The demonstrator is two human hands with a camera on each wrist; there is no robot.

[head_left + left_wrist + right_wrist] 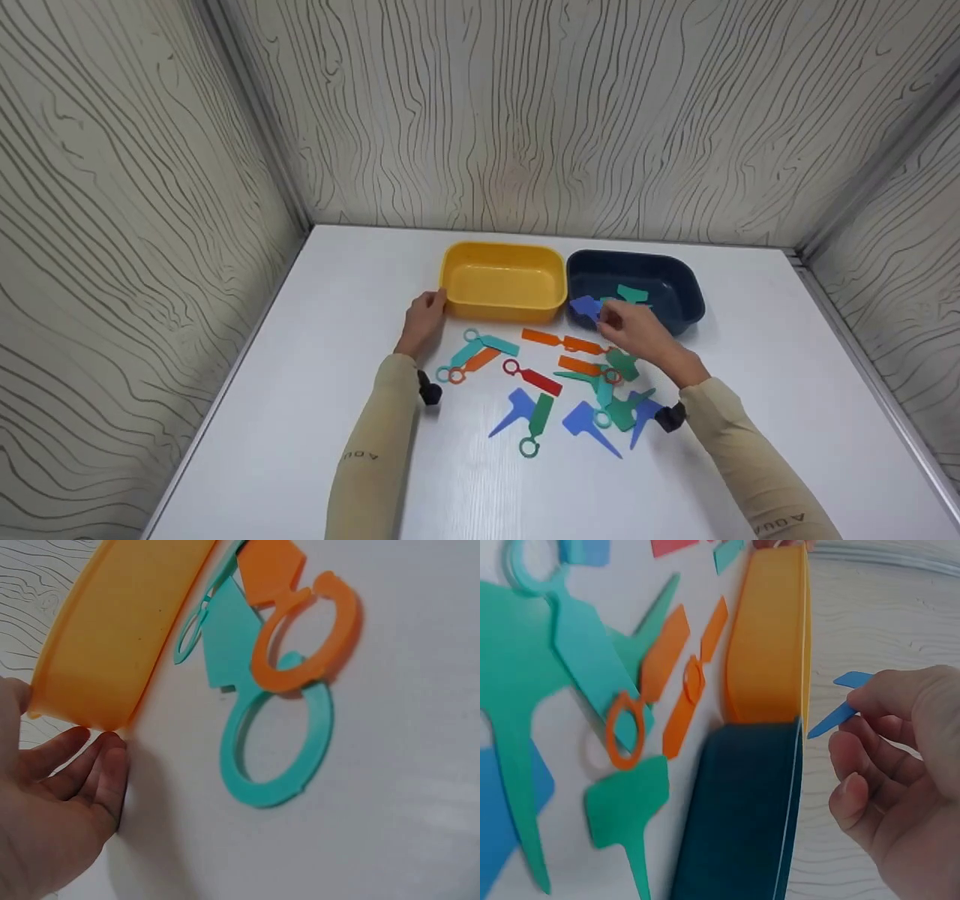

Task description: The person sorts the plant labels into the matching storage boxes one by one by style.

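Observation:
My right hand [636, 328] pinches a blue T-shaped plant label [586, 307] between thumb and fingers, above the front of the navy bin [691, 309]. In the right wrist view the same blue label [834, 720] sticks out past the fingertips, over the bin's rim. Several green labels, one of them a teal-green label [632, 293], lie inside that bin. My left hand [425, 321] holds the yellow bin [502, 313] at its left front corner. The left wrist view shows thumb at the rim and fingertips against the outer wall [124, 645].
In front of the bins lie loose tags: a red ring tag [541, 382], a green ring tag [539, 414], orange tags [541, 337], turquoise tags [498, 344] and blue T-shaped labels [581, 418]. Patterned wall panels [517, 120] stand behind the white table [277, 420].

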